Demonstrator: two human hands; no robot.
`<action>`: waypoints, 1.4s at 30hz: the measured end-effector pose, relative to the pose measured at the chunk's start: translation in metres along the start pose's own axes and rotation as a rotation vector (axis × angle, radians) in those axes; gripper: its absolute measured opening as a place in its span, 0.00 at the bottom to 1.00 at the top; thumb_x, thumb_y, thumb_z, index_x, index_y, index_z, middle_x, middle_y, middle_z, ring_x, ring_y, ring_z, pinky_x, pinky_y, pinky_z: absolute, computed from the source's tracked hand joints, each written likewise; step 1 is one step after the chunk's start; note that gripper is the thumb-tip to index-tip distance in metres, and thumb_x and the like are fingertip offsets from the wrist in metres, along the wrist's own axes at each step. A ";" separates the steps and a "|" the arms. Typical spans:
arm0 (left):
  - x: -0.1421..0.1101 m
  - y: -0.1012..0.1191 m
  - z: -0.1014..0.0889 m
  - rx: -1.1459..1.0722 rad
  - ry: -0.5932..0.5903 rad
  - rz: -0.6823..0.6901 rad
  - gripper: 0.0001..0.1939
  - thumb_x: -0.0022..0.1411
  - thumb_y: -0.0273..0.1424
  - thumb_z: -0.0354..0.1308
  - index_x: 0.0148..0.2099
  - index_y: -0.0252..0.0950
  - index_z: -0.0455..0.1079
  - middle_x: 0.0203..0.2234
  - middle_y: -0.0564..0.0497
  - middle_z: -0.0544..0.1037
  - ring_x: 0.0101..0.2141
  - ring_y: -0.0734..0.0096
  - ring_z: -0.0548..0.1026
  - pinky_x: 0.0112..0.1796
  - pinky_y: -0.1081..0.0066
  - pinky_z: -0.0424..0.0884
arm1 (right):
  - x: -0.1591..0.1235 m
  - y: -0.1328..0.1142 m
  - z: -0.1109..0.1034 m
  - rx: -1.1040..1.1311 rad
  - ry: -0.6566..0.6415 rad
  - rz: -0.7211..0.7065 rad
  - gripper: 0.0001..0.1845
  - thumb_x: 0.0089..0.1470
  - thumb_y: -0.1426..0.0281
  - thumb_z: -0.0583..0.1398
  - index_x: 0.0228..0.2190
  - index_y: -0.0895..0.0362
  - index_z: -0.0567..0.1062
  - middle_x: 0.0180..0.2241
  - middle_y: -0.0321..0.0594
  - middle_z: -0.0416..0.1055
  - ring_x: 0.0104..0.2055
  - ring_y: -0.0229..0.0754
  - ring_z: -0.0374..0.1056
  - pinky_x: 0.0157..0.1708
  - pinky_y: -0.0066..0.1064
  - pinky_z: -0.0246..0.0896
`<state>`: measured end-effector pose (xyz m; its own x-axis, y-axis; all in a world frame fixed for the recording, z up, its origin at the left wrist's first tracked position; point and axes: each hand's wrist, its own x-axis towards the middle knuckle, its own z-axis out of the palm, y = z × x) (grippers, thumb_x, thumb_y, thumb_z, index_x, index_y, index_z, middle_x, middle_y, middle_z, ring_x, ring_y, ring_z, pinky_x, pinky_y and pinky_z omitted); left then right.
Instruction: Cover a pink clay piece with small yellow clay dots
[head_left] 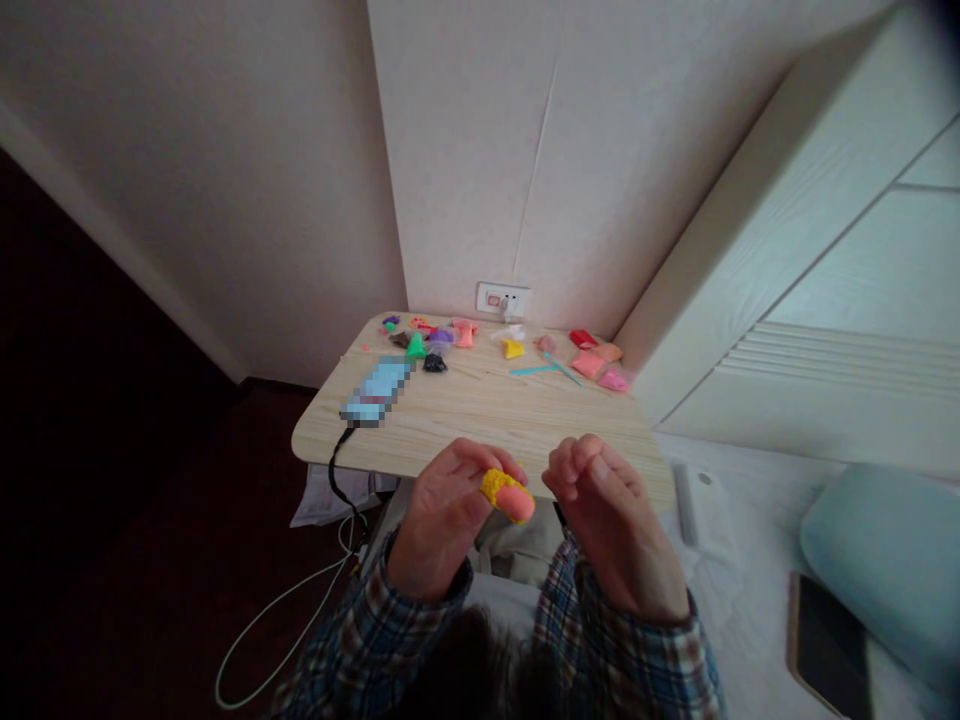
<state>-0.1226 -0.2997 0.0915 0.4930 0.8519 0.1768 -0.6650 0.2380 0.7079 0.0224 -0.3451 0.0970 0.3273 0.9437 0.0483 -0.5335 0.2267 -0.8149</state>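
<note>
My left hand [448, 500] is closed around a small modelling clay figure [516, 501], held just off the near edge of the table. The figure is rounded, with a bumpy yellow outside and a smooth salmon-pink patch facing up. To its right, a short gap away, is my right hand [600, 500]. Its fingertips are pressed together, and whatever may be between them is hidden. A tiny yellow bit [520, 464] shows behind the left fingers at the table edge.
On the wooden table [450, 420] lie a phone [379, 390] with a cable, several clay packets [589, 363] along the back, a yellow clay packet [512, 348] and blue sticks [534, 371]. A wall socket [503, 299] is behind. At right are another phone [829, 645] and a pale cushion [892, 560].
</note>
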 end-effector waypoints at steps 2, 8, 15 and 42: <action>0.001 0.003 0.000 0.008 0.015 0.009 0.18 0.51 0.40 0.79 0.36 0.37 0.77 0.31 0.50 0.80 0.35 0.69 0.78 0.38 0.71 0.73 | -0.001 -0.003 -0.002 -0.030 0.016 -0.001 0.17 0.46 0.57 0.77 0.23 0.54 0.79 0.23 0.32 0.64 0.27 0.36 0.55 0.29 0.28 0.55; 0.002 -0.008 -0.010 -0.003 0.051 0.009 0.16 0.52 0.38 0.79 0.36 0.37 0.78 0.32 0.51 0.82 0.36 0.70 0.79 0.39 0.73 0.74 | 0.000 0.003 -0.001 -0.061 0.028 0.012 0.21 0.51 0.51 0.73 0.21 0.53 0.79 0.21 0.32 0.64 0.27 0.37 0.56 0.30 0.29 0.56; 0.007 -0.017 -0.026 0.012 0.108 -0.008 0.16 0.53 0.36 0.78 0.35 0.36 0.76 0.31 0.52 0.80 0.34 0.73 0.78 0.36 0.75 0.75 | 0.009 0.016 -0.008 -0.103 0.045 0.073 0.18 0.48 0.55 0.76 0.24 0.54 0.80 0.23 0.34 0.68 0.27 0.37 0.58 0.29 0.29 0.56; 0.001 -0.002 -0.014 0.199 0.070 0.021 0.18 0.54 0.41 0.78 0.38 0.39 0.75 0.32 0.52 0.79 0.34 0.70 0.77 0.37 0.70 0.74 | -0.009 -0.006 0.002 -0.389 0.048 -0.210 0.11 0.56 0.59 0.73 0.28 0.51 0.82 0.28 0.36 0.72 0.32 0.39 0.67 0.31 0.28 0.61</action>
<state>-0.1284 -0.2929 0.0804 0.4356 0.8876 0.1499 -0.5476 0.1291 0.8267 0.0217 -0.3542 0.1025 0.4382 0.8724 0.2166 -0.1217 0.2963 -0.9473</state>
